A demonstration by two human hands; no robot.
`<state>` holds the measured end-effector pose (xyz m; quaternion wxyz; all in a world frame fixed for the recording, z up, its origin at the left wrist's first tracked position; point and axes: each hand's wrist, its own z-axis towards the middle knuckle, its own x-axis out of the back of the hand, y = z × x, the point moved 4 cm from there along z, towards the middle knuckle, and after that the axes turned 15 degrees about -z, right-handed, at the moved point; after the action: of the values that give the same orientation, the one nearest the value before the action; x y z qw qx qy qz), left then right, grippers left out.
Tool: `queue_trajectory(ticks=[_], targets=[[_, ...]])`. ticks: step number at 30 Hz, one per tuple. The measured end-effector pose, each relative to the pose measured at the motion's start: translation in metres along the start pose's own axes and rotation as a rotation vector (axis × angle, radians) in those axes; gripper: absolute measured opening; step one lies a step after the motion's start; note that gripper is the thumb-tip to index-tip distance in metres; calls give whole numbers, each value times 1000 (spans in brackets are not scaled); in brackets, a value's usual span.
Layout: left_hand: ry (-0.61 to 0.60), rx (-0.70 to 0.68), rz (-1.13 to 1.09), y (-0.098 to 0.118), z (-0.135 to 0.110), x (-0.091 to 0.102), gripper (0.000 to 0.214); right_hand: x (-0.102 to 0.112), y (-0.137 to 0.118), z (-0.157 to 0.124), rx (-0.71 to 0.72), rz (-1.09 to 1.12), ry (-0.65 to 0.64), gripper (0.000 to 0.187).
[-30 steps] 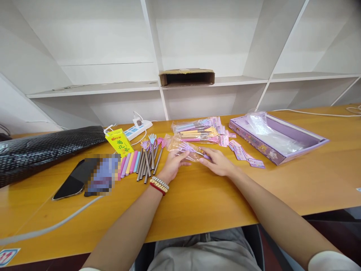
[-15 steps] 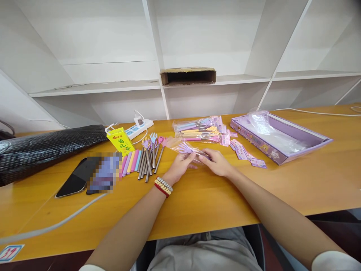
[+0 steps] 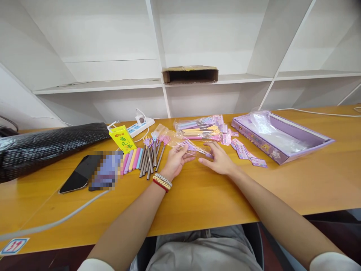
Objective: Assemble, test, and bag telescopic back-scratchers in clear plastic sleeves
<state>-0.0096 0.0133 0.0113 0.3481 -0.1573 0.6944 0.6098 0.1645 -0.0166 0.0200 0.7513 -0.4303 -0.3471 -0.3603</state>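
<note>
A purple back scratcher (image 3: 199, 150), partly wrapped in a clear plastic bag (image 3: 172, 137), lies between the two hands just in front of the person, and its long axis is what matters: it runs crosswise, slanting from the clawed head at far left to the handle end at near right. The left hand (image 3: 177, 162) is nearer the head, its thumb and fingers pinched on bag and scratcher together. The right hand (image 3: 217, 159) is nearer the handle, thumb and fingers spread apart around that end; whether any finger touches it, I cannot tell. The bag's loose length trails the other way, past the left fingertips toward the unwrapped back scratchers (image 3: 149, 158). Beyond the hands lie the bagged back scratchers (image 3: 199, 131), while the printed cards (image 3: 241, 150) sit past the right hand, on its outer side
</note>
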Motion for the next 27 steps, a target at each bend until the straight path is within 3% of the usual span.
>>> queue_trajectory(ticks=[7,13,17,21,27], targets=[[23,-53,9,-4,-2,-7,32,-4,-7,-3,2,30,-40,79],[137,-176,-110,25,10,17,29,-7,20,5,-141,219,-157,57],[198,-218,-131,40,14,32,30,-13,36,8,-258,603,-273,44],[211,-215,-129,40,14,33,32,-12,34,11,-247,863,-263,45],[168,-160,-122,31,10,24,27,-8,28,9,-210,872,-243,43]])
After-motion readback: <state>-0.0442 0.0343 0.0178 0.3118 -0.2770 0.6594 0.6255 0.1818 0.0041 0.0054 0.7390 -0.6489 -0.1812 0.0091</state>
